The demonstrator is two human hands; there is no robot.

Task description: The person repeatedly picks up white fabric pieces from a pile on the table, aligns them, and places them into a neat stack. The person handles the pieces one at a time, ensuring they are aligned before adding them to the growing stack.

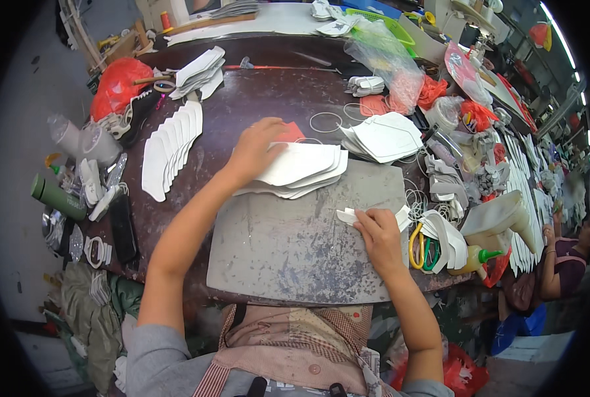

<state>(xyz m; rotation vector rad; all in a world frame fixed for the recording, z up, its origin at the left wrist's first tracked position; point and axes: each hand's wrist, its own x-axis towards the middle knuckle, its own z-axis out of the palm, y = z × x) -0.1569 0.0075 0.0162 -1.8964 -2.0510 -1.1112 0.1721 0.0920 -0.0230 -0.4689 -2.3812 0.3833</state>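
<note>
- Pinching a strip (346,217) now, R hand (376,233) low over the grey board (295,264): grip narrow, strip end poking out on L. White bit shows on R too, can't tell if same pc.
- Step in hand looks like working that small strip, other hand minding the stack (301,162). Next move prob. calls for a light, steady pinch, then lining up strip w/ a single white pc.
- Just R of R hand: yellow handle (412,247), then bottle (468,261) w/ green tip. Tight on that side, elbow could knock 'em.
- Cord loops (415,196) by board's R edge, might snag fingers.
- Farther up: stack on board's far part, pcs a bit uneven. L hand (256,147) at its far L corner; fingertips partly hid, can't tell if grip's closed on it.
- Red pc (291,133) right behind stack. Fan (171,151) of white pcs out L, 2nd stack (386,137) up R, limiting slide room.
- Way back: clear bag (382,53), green basket (391,28), well out of reach-path.
</note>
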